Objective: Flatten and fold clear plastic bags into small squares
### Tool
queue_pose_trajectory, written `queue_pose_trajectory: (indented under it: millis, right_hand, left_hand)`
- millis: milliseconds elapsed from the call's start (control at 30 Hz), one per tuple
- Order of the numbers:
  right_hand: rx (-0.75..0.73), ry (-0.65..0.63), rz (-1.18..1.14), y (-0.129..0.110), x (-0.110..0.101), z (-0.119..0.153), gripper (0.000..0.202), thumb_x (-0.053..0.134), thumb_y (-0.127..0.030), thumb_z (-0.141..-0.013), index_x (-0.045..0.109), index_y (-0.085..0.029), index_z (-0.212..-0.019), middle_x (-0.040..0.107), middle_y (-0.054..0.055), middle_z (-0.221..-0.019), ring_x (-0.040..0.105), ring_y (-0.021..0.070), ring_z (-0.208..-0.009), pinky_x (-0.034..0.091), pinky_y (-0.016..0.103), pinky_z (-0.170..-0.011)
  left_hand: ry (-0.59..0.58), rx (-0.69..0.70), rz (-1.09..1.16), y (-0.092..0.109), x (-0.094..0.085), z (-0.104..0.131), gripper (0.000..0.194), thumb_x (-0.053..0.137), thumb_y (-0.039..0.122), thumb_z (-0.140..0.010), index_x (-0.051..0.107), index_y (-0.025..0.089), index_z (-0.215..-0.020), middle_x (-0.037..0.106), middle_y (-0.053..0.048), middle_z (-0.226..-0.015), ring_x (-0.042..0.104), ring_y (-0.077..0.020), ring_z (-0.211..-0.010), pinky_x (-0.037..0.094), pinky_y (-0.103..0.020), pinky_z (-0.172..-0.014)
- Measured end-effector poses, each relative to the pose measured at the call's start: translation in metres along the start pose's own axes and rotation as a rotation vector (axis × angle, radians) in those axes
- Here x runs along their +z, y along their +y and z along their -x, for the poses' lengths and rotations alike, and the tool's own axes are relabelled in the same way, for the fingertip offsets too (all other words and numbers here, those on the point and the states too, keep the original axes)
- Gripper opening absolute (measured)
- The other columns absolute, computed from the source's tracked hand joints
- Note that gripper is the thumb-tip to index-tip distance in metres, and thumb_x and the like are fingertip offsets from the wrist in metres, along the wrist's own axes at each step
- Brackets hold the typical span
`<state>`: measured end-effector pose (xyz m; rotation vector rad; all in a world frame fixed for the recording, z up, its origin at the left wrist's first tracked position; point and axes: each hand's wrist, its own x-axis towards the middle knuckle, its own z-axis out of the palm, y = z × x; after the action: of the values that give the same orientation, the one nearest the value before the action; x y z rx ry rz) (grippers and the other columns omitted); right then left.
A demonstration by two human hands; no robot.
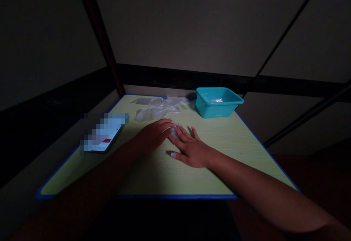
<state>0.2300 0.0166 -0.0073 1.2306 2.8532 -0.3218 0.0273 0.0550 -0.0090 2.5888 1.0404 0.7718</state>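
Nearest the front edge of the tabletop [241,138], the right hand [192,149] lies palm down, fingers spread. The left hand [156,133] arches beside it, fingers together; whether it pinches anything, I cannot tell. Between and partly under them, mid-tabletop, is a small translucent piece [175,134], probably plastic film: likely light, limp and slippery, best taken by a free edge or corner. A phone [108,136] lies along the left edge. Beyond, clear bags [160,107] overlap towards the far edge; a turquoise tub [216,110] stands at the far right corner.
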Motion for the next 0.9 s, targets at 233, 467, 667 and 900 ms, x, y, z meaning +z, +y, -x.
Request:
queue_pose_trajectory:
  millis: [233, 467, 667, 900]
  right_hand:
    - [0.039, -0.009, 0.003, 0.002, 0.003, -0.002, 0.079, 0.028, -0.063, -0.091, 0.010, -0.015, -0.150, 0.000, 0.023, -0.153, -0.004, 0.0326, -0.142, 0.000, 0.058, -0.109]
    - [0.041, -0.027, -0.088, 0.005, -0.003, -0.001, 0.073, 0.029, -0.058, -0.093, 0.009, -0.018, -0.150, 0.002, 0.022, -0.153, -0.003, 0.0310, -0.142, -0.001, 0.060, -0.108]
    - [0.005, 0.144, -0.104, 0.026, -0.032, 0.011, 0.055, 0.043, -0.044, -0.093, 0.037, -0.020, -0.142, 0.029, 0.015, -0.150, 0.020, 0.0316, -0.140, 0.009, 0.063, -0.106]
    - [0.278, 0.307, 0.001, 0.039, -0.036, 0.002, 0.024, 0.047, -0.025, -0.090, 0.067, -0.012, -0.082, 0.067, 0.014, -0.086, 0.059, 0.0221, -0.084, 0.041, 0.032, -0.078]
  left_hand:
    - [-0.009, 0.013, 0.045, -0.009, 0.007, 0.003, 0.052, 0.024, 0.045, -0.096, 0.055, 0.013, -0.123, 0.055, -0.013, -0.132, 0.046, -0.0216, -0.126, 0.034, -0.042, -0.108]
    - [-0.064, -0.003, 0.060, -0.009, 0.006, 0.001, 0.050, 0.025, 0.043, -0.096, 0.056, 0.013, -0.122, 0.056, -0.012, -0.131, 0.047, -0.0218, -0.126, 0.034, -0.041, -0.108]
    - [-0.073, -0.050, 0.044, -0.007, 0.000, 0.001, 0.051, 0.025, 0.042, -0.096, 0.052, 0.014, -0.130, 0.052, -0.010, -0.137, 0.045, -0.0209, -0.128, 0.032, -0.041, -0.109]
    - [-0.216, 0.009, -0.131, -0.005, 0.009, -0.003, 0.042, 0.041, 0.029, -0.091, 0.053, 0.017, -0.130, 0.045, -0.011, -0.142, 0.034, -0.0258, -0.136, 0.029, -0.049, -0.109]
